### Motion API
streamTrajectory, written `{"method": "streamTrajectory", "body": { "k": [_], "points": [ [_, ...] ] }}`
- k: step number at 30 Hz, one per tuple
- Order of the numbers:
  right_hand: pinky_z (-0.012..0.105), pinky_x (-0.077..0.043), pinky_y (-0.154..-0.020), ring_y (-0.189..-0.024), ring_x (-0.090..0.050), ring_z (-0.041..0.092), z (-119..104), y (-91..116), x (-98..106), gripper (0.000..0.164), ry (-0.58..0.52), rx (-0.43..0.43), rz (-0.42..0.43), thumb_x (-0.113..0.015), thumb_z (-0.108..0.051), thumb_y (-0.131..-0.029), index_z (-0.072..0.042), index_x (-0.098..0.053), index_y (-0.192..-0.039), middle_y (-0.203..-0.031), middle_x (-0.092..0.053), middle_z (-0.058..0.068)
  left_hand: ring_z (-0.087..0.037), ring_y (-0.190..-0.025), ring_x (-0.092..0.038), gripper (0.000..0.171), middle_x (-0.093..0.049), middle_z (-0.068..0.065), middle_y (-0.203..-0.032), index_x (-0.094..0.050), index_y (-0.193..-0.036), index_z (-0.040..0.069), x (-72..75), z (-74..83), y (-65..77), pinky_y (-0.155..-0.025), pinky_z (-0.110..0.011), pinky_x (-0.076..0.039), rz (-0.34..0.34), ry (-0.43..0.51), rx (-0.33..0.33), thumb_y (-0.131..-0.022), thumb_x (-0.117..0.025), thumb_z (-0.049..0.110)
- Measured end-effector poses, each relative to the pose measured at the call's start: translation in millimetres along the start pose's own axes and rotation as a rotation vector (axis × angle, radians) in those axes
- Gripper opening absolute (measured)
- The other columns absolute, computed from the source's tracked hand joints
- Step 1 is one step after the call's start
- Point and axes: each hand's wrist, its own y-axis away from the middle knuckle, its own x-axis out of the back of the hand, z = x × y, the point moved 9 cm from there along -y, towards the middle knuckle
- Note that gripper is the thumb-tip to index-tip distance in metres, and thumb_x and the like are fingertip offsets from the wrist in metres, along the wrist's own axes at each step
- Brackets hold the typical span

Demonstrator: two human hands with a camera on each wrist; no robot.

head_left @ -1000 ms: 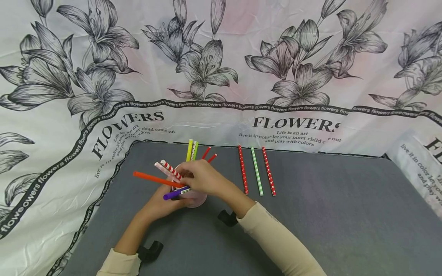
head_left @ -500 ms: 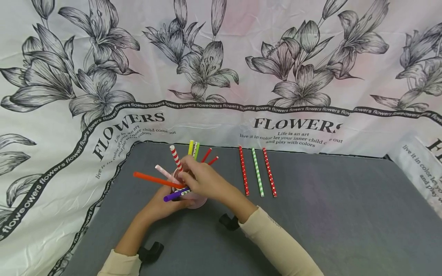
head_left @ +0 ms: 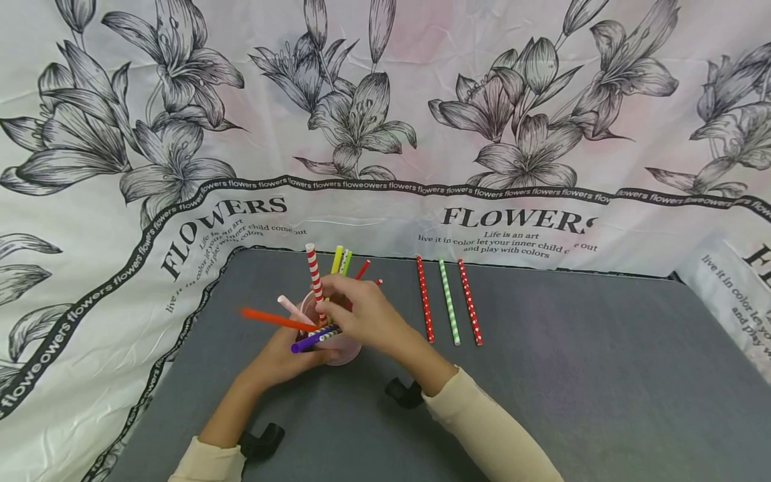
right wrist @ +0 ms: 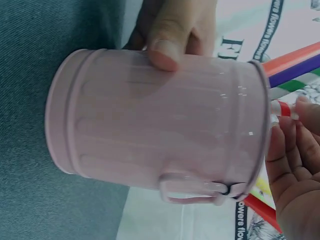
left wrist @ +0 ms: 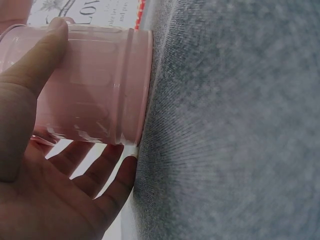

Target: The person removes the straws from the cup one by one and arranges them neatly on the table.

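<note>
In the head view a pink bucket-like cup (head_left: 345,352) stands on the grey table, its small side handle (right wrist: 190,192) visible in the right wrist view. My left hand (head_left: 282,358) holds it round the side, thumb on one side and fingers on the other. Above the rim, my right hand (head_left: 366,311) pinches a red-and-white striped straw (head_left: 313,264), nearly upright, with its lower end in the cup. Around it lean an orange straw (head_left: 271,317), a purple straw (head_left: 306,343), a pale pink straw (head_left: 290,306), a yellow straw (head_left: 336,260) and a red straw (head_left: 363,269).
Right of the cup lie two red dotted straws (head_left: 424,301) (head_left: 470,301), with a green-and-white striped straw (head_left: 449,301) between them. A flower-printed cloth (head_left: 373,207) hangs behind the grey table (head_left: 572,375). Black wrist mounts sit below both hands.
The striped straw has swung from leaning left to nearly upright in my right hand, which has shifted slightly right. The orange and purple straws have moved a little right. My left hand stays on the cup.
</note>
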Motion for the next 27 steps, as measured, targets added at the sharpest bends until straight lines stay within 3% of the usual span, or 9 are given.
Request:
{"method": "streamTrajectory", "body": {
  "k": [3, 6, 10, 13, 18, 22, 27],
  "points": [
    [0.028, -0.055, -0.071, -0.078, -0.064, 0.009, -7.4, 1.3, 6.7, 0.021, -0.007, 0.023, 0.042, -0.072, -0.004, -0.092, -0.001, -0.069, -0.112, -0.092, -0.069, -0.001, -0.020, -0.107, -0.063, 0.071, -0.063, -0.002, -0.129, -0.052, -0.142, 0.013, 0.1, 0.6, -0.6, -0.095, -0.034, -0.050, 0.004, -0.028, -0.022, -0.080, -0.086, 0.010],
    [0.031, -0.056, -0.072, -0.078, -0.063, 0.008, -13.4, 2.5, 11.0, 0.017, -0.015, 0.049, 0.068, -0.072, -0.004, -0.092, -0.003, -0.070, -0.109, -0.093, -0.068, -0.003, -0.020, -0.111, -0.061, 0.081, -0.060, -0.002, -0.132, -0.043, -0.149, 0.018, 0.5, -0.8, 0.1, -0.098, -0.038, -0.049, 0.007, -0.029, 0.016, -0.080, -0.086, 0.013],
    [0.031, -0.056, -0.071, -0.078, -0.064, 0.011, -17.8, 5.7, 17.9, 0.020, -0.021, 0.060, 0.106, -0.066, -0.008, -0.097, -0.007, -0.064, -0.117, -0.097, -0.070, -0.002, -0.021, -0.116, -0.059, 0.090, -0.056, -0.003, -0.135, -0.034, -0.152, 0.021, 1.6, -3.5, 1.3, -0.100, -0.044, -0.047, 0.019, -0.039, 0.051, -0.079, -0.087, 0.019],
    [0.032, -0.056, -0.071, -0.079, -0.067, 0.016, -19.4, 8.8, 26.7, 0.023, -0.057, 0.064, 0.158, -0.059, -0.012, -0.102, -0.009, -0.057, -0.124, -0.101, -0.071, 0.003, -0.021, -0.115, -0.059, 0.084, -0.056, -0.003, -0.133, -0.037, -0.148, 0.019, 1.8, -4.7, 0.7, -0.099, -0.044, -0.048, 0.025, -0.044, 0.044, -0.080, -0.087, 0.020],
    [0.037, -0.057, -0.067, -0.074, -0.065, 0.026, -25.0, 12.4, 45.2, 0.028, -0.164, 0.131, 0.254, -0.056, 0.000, -0.101, -0.002, -0.052, -0.129, -0.099, -0.069, 0.013, -0.021, -0.121, -0.056, 0.093, -0.051, 0.000, -0.141, -0.032, -0.153, 0.023, 0.5, -3.0, -1.6, -0.102, -0.044, -0.046, 0.021, -0.027, 0.007, -0.078, -0.088, 0.017],
    [0.037, -0.057, -0.070, -0.075, -0.063, 0.026, -27.8, 14.6, 56.7, 0.036, -0.202, 0.133, 0.274, -0.056, 0.004, -0.100, -0.002, -0.051, -0.135, -0.100, -0.068, 0.018, -0.024, -0.131, -0.049, 0.104, -0.040, -0.001, -0.154, -0.023, -0.159, 0.022, -1.4, 8.5, -4.8, -0.107, -0.048, -0.039, 0.002, 0.004, -0.055, -0.078, -0.087, 0.010],
    [0.038, -0.058, -0.074, -0.081, -0.066, 0.028, -29.4, 19.0, 67.0, 0.037, -0.213, 0.101, 0.291, -0.058, 0.004, -0.099, -0.001, -0.053, -0.135, -0.104, -0.068, 0.016, -0.029, -0.127, -0.051, 0.100, -0.042, -0.010, -0.151, -0.025, -0.157, 0.010, 0.7, 32.8, -2.7, -0.103, -0.052, -0.043, 0.008, -0.013, -0.057, -0.078, -0.085, 0.005]
  ]
}}
